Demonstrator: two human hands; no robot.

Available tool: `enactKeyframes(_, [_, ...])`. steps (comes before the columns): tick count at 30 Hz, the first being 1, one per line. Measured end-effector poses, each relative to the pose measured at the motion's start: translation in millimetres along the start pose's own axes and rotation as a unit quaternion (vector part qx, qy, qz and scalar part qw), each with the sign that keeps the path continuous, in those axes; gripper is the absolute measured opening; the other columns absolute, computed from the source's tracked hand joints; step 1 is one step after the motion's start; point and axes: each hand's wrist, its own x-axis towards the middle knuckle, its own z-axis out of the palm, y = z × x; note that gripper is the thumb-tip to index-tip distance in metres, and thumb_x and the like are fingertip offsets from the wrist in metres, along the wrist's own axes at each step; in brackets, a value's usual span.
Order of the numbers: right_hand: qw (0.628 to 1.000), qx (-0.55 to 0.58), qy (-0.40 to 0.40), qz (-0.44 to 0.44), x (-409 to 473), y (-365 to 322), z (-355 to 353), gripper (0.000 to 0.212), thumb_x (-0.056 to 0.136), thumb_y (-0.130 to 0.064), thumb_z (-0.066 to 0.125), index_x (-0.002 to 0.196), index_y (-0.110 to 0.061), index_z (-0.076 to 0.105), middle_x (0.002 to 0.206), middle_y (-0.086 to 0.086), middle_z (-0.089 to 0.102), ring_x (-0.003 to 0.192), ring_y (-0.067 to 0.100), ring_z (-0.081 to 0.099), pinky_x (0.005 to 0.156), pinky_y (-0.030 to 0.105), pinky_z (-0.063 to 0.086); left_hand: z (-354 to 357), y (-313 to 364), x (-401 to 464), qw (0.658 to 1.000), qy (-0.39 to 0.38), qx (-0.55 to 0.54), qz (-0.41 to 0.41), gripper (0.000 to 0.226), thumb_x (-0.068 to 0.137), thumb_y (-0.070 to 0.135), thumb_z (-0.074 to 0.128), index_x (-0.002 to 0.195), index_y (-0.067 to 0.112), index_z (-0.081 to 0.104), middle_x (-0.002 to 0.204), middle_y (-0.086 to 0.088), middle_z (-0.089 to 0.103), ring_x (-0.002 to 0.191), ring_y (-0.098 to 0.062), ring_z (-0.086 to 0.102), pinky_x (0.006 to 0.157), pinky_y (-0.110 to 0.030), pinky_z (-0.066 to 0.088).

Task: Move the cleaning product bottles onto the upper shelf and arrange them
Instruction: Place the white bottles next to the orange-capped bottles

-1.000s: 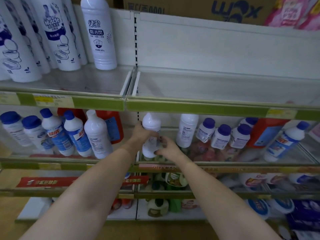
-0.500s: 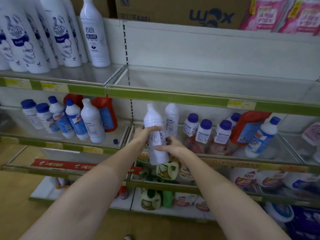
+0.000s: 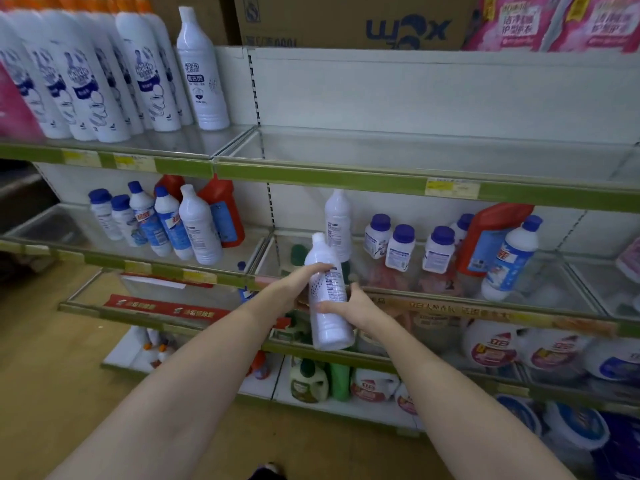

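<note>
White bottle [image 3: 329,299] held by both hands in front of the middle shelf edge.

Left hand [image 3: 298,280] wrapped around the bottle's upper body just under the neck, fingers curled on it; right hand [image 3: 353,306] gripping the lower body from the right side, thumb laid across the front. Bottle almost upright, base hanging in the air before the green rail of the middle shelf [image 3: 519,315], not resting on any board. Above, right bay of the upper shelf [image 3: 381,183] with a wide bare floor behind its green front strip. On the left bay, a tall white bottle [image 3: 202,69] standing close to the divider, beside a row of printed white bottles [image 3: 86,84]. One more white bottle [image 3: 338,225] upright on the middle shelf, just behind the held one, with blue-capped jars [image 3: 401,247] to its right.
</note>
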Motion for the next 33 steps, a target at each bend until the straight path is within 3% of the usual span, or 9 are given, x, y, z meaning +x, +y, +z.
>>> enactKeyframes(3, [1.000,0.030,0.007,0.001,-2,9,0,0.094,0.068,-0.042,0.090,0.140,-0.018,0.035,0.119,0.004,0.064,0.102,0.022,0.068,0.095,0.046,0.056,7,-3,-3,1.000,0.008,-0.013,-0.013,0.069,0.075,0.058,0.075,0.122,0.010,0.060,0.112,-0.015,0.072,0.101,-0.031,0.069,0.083,-0.042,0.057])
enactKeyframes(6, [1.000,0.011,0.019,0.001,-2,13,-2,0.088,0.070,-0.044,0.088,0.135,-0.020,0.034,0.114,0.002,0.063,0.096,0.018,0.067,0.081,0.037,0.057,14,-4,0,0.999,0.011,-0.037,-0.011,0.072,0.070,0.057,0.078,0.124,0.012,0.061,0.111,-0.014,0.073,0.099,-0.029,0.072,0.078,-0.040,0.058])
enactKeyframes(13, [0.999,0.048,0.016,-0.001,-1,19,-15,0.082,0.069,-0.046,0.087,0.130,-0.020,0.039,0.115,0.001,0.064,0.092,0.018,0.068,0.075,0.036,0.058,31,3,6,0.999,0.021,-0.027,-0.005,0.064,0.082,0.060,0.069,0.124,0.013,0.062,0.117,-0.013,0.071,0.107,-0.030,0.069,0.098,-0.047,0.053])
enactKeyframes(17, [0.989,0.148,-0.010,0.024,-2,27,-27,0.096,0.049,-0.050,0.090,0.132,-0.017,0.053,0.114,0.008,0.074,0.098,0.030,0.074,0.090,0.054,0.059,29,6,8,0.999,0.038,-0.026,-0.005,0.058,0.086,0.060,0.067,0.109,0.007,0.064,0.112,-0.017,0.071,0.109,-0.034,0.068,0.099,-0.047,0.053])
enactKeyframes(20, [0.974,0.218,-0.046,0.045,-7,32,-30,0.094,0.052,-0.046,0.090,0.132,-0.010,0.057,0.116,0.018,0.074,0.107,0.040,0.070,0.100,0.062,0.051,29,8,8,0.998,0.036,-0.051,-0.006,0.060,0.084,0.054,0.072,0.114,0.003,0.061,0.111,-0.018,0.069,0.103,-0.034,0.068,0.097,-0.046,0.055])
enactKeyframes(23, [0.947,0.296,-0.110,0.054,-9,38,-34,0.094,0.059,-0.039,0.089,0.138,-0.004,0.052,0.129,0.026,0.065,0.115,0.042,0.064,0.113,0.058,0.040,33,14,2,0.995,0.023,-0.093,0.002,0.057,0.084,0.045,0.075,0.118,0.002,0.058,0.111,-0.019,0.068,0.097,-0.032,0.067,0.083,-0.041,0.057])
enactKeyframes(27, [0.922,0.347,-0.161,0.066,-12,41,-41,0.089,0.065,-0.031,0.083,0.142,-0.003,0.049,0.131,0.027,0.060,0.116,0.041,0.059,0.114,0.055,0.038,36,18,-4,0.991,-0.008,-0.136,-0.002,0.054,0.084,0.034,0.077,0.125,0.005,0.056,0.115,-0.019,0.071,0.104,-0.034,0.070,0.085,-0.046,0.058])
enactKeyframes(30, [0.932,0.314,-0.165,0.076,-13,40,-41,0.084,0.066,-0.029,0.082,0.141,-0.004,0.052,0.132,0.025,0.062,0.117,0.041,0.060,0.114,0.058,0.037,42,16,-1,0.993,0.005,-0.111,0.026,0.065,0.077,0.030,0.083,0.129,0.003,0.055,0.111,-0.018,0.073,0.097,-0.033,0.073,0.075,-0.042,0.060])
enactKeyframes(33, [0.948,0.269,-0.151,0.072,-17,36,-39,0.073,0.069,-0.028,0.084,0.134,-0.007,0.058,0.127,0.022,0.067,0.114,0.040,0.065,0.109,0.057,0.045,50,17,0,0.991,0.042,-0.110,0.068,0.089,0.062,0.027,0.092,0.136,0.003,0.047,0.110,-0.016,0.073,0.093,-0.033,0.074,0.082,-0.047,0.061])
